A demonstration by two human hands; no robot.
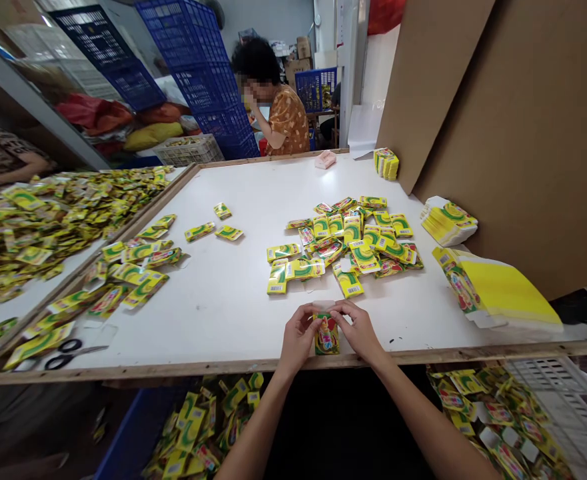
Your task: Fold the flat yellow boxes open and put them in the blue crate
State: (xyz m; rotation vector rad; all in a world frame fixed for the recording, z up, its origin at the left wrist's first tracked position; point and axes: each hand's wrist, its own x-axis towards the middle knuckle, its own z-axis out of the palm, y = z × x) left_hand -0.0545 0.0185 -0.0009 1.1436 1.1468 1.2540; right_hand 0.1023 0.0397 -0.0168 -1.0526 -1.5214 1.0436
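At the table's front edge I hold a small printed carton upright between my two hands. Its face is green, red and yellow, and a white flap shows at its top. My left hand grips its upper left side, the thumb lying on the front. My right hand pinches the upper right side near the flap. Just beyond my fingers lies a loose pile of yellow and green cartons, some with white flaps showing.
White table with a wooden rim. Scissors lie at front left beside more cartons. Flat carton stacks stand at right by cardboard sheets. Filled crates sit below; a co-worker sits beyond the table near blue crates.
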